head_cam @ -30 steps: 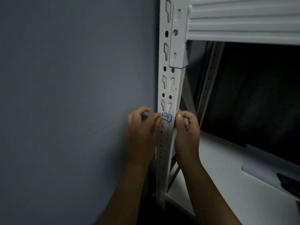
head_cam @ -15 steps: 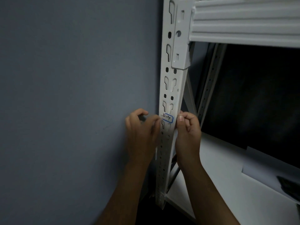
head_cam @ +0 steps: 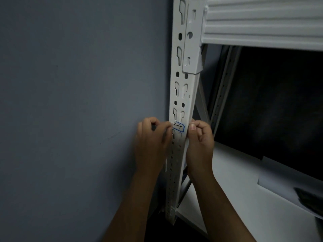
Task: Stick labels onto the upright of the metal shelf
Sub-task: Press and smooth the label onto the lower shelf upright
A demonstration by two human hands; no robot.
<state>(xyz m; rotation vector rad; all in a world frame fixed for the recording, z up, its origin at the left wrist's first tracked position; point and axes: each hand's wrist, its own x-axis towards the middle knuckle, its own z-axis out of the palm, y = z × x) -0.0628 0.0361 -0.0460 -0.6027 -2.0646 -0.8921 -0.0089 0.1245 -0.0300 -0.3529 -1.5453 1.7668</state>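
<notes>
A white perforated metal upright (head_cam: 180, 95) runs down the middle of the view, beside a grey-blue wall. A small white label (head_cam: 179, 127) with a blue border and handwritten "5-4" lies across the upright's front face. My left hand (head_cam: 151, 144) pinches the label's left end with thumb and forefinger, covering that end. My right hand (head_cam: 199, 145) is at the upright's right edge, its thumb pressed next to the label's right end, the other fingers curled.
A white horizontal beam (head_cam: 262, 23) hooks into the upright at top right. Below it is a white shelf board (head_cam: 227, 203) with a sheet of paper (head_cam: 286, 180) and a dark object (head_cam: 309, 198) at the right edge. The grey-blue wall (head_cam: 78, 102) fills the left.
Both hands stay at the label on the upright. The left fingers have shifted slightly along the label's left end. The camera view has drifted a little.
</notes>
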